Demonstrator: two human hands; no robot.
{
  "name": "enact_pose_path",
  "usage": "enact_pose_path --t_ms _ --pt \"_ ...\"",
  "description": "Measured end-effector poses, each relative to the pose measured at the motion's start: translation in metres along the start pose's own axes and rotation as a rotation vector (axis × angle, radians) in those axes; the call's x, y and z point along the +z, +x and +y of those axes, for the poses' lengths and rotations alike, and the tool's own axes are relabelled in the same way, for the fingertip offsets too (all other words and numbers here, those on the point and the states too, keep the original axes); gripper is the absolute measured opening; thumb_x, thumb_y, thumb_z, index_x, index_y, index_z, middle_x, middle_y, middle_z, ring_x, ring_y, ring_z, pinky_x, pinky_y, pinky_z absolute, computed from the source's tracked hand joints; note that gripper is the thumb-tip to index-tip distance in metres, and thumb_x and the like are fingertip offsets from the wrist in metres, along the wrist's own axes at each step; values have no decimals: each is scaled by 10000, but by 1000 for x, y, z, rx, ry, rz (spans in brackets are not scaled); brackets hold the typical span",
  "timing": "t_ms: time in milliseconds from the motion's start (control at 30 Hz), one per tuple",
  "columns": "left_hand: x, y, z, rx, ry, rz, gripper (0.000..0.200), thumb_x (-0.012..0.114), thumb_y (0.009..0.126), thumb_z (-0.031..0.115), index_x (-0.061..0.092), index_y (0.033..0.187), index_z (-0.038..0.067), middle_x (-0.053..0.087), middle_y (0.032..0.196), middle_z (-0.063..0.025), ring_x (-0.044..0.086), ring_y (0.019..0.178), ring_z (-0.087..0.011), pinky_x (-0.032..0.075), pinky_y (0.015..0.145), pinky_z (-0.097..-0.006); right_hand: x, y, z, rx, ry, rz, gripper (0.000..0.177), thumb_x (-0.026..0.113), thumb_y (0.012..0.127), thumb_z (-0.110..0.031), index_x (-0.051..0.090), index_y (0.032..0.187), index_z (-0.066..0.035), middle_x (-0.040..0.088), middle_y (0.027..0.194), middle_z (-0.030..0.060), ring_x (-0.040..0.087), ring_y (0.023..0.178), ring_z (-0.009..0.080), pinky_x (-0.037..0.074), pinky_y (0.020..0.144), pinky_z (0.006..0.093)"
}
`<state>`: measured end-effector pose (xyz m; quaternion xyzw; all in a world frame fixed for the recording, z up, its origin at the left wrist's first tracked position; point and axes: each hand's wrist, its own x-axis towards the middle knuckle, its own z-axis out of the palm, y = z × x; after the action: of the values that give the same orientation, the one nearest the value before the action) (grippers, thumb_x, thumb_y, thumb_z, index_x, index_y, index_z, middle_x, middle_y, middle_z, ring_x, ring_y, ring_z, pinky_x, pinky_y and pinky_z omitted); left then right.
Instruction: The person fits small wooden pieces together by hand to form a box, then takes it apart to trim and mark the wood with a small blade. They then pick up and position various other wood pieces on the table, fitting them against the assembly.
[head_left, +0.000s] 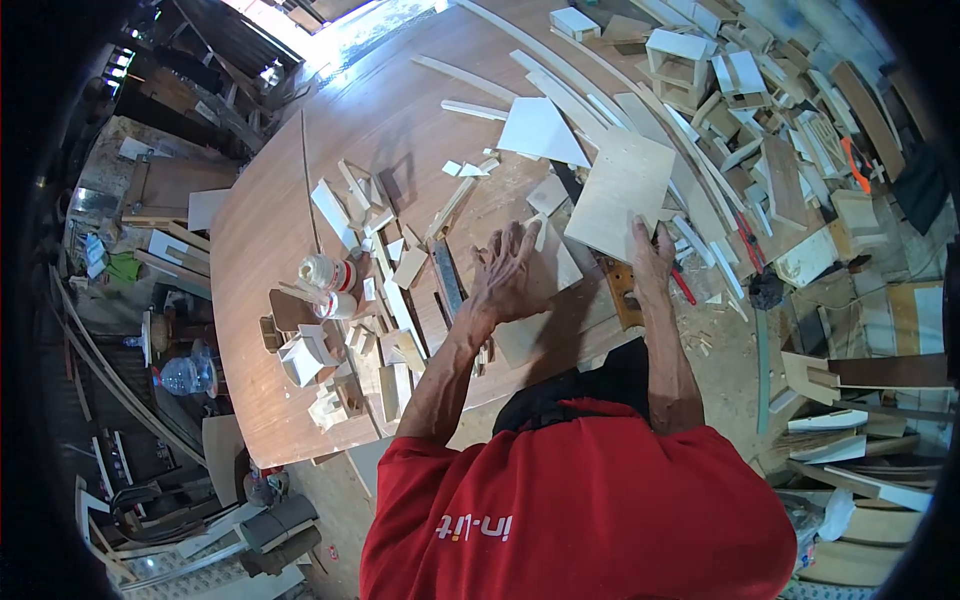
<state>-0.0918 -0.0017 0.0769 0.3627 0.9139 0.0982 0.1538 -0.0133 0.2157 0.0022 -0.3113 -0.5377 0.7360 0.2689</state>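
Observation:
My right hand [653, 257] grips the near edge of a rectangular plywood panel [625, 185], thumb on top and the other fingers mostly hidden underneath. The panel is tilted above the worktable. My left hand [503, 275] has its fingers spread, over the left side of a flat pale board [553, 262] that lies on the table. A dark grey metal bar [447, 275] is just left of that hand. Beyond the hands lies a white board [543, 130]. A brown wooden piece with holes [621, 290] sits below the panel, near the table's front edge.
Wood offcuts [395, 300] lie left of my left hand, with glue jars [335, 304] beside them on the brown tabletop [265, 200]. Long thin strips [570, 100] run along the right. Piled scrap wood [740, 80] and red-handled pliers [748, 240] are farther right.

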Motion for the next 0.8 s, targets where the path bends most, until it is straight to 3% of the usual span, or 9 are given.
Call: enact_pose_path --t_ms 100,333,400,533,633,733,800 --pt "-2 1 -3 10 -78 16 1262 878 469 430 192 1483 125 285 1427 -214 304 1306 -446 257 992 -710 -1 -1 0 12 -1 11 360 622 930 -243 571 1182 9 618 1090 90 567 990 164 446 870 310" --pt "-37 10 -29 8 -73 96 1269 875 453 411 196 1487 128 323 1404 -205 345 1284 -431 286 1008 -661 -8 -2 1 23 -42 -3 410 642 914 -259 541 1194 22 598 1125 132 563 1016 201 457 877 339" --pt "-51 23 -44 -104 -41 102 1279 880 452 389 193 1481 66 323 1430 -208 338 1290 -430 319 1055 -552 -6 -6 4 24 -16 7 409 639 915 -258 542 1198 21 601 1125 130 563 1019 198 456 878 337" --pt "-81 49 -89 -110 -117 148 1249 858 455 365 204 1471 48 370 1377 -204 360 1284 -396 317 1063 -524 -8 -13 8 23 -6 -32 420 628 920 -254 536 1226 18 610 1126 124 565 1028 195 449 892 336" --pt "-81 71 -137 -56 25 271 1193 847 513 401 223 1462 34 407 1343 -225 383 1268 -405 316 1075 -479 -9 -19 14 -31 -79 -73 416 623 921 -249 540 1230 16 613 1121 121 568 1023 201 442 904 339" --pt "-87 92 -169 -107 -17 237 1219 866 514 419 194 1482 106 338 1421 -217 346 1291 -443 308 1054 -547 -4 -31 9 -44 -191 -56 402 625 918 -250 556 1216 9 619 1112 112 569 1018 200 440 909 339" --pt "-85 105 -184 -73 -21 265 1209 862 529 427 187 1480 107 343 1418 -212 349 1289 -442 299 1059 -545 -1 -39 5 -28 -172 -48 381 623 918 -257 574 1189 5 624 1098 106 571 1009 194 443 896 339"
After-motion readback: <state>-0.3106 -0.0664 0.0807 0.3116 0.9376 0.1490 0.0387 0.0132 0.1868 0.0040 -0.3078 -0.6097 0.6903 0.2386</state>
